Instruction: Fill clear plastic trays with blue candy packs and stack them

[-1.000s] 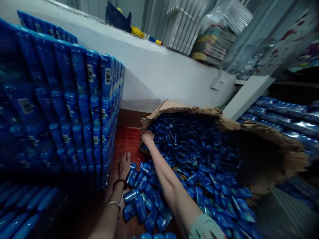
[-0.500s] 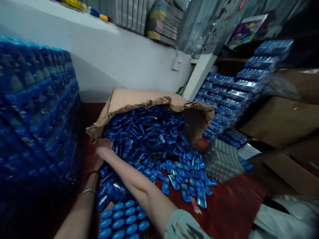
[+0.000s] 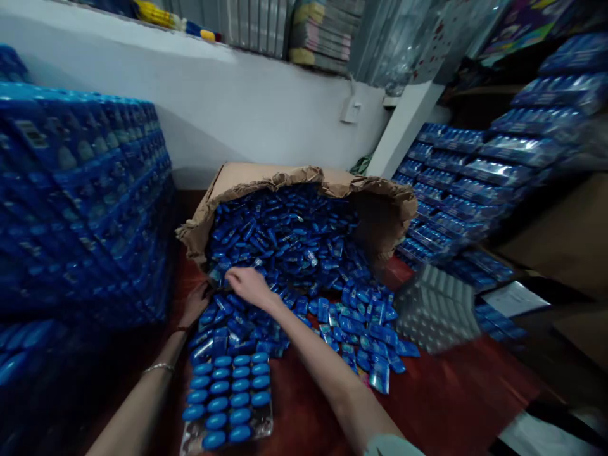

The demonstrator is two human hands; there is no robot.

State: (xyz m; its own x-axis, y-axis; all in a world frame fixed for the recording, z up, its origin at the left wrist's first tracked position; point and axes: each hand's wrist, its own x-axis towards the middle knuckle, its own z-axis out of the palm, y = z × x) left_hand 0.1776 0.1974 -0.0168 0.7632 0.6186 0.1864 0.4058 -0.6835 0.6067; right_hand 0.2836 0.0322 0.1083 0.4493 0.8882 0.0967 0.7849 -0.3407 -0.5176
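A torn cardboard box point(image 3: 266, 177) lies with its mouth facing me, and small blue packets point(image 3: 294, 240) fill it and spill out in front. At the mouth's left part, my right hand point(image 3: 249, 285) is over the packets with its fingers curled; what they hold, if anything, is too small to name. Beside the box's lower left edge is my left hand point(image 3: 197, 303), next to the spilled packets, its fingers dark and unclear. Nearer to me, a clear tray point(image 3: 263, 427) holds rows of blue oval pieces point(image 3: 240, 399).
Stacked blue packs point(image 3: 95, 190) rise at the left. More blue packs point(image 3: 456, 183) are piled at the right, beside a white post point(image 3: 403, 133). A stack of clear trays point(image 3: 434, 310) stands right of the packets on the red surface point(image 3: 427, 405).
My right hand has moved right, away from the box's left edge and over the packets. My left hand is now apart from it. The view has shifted, showing more of the tray.
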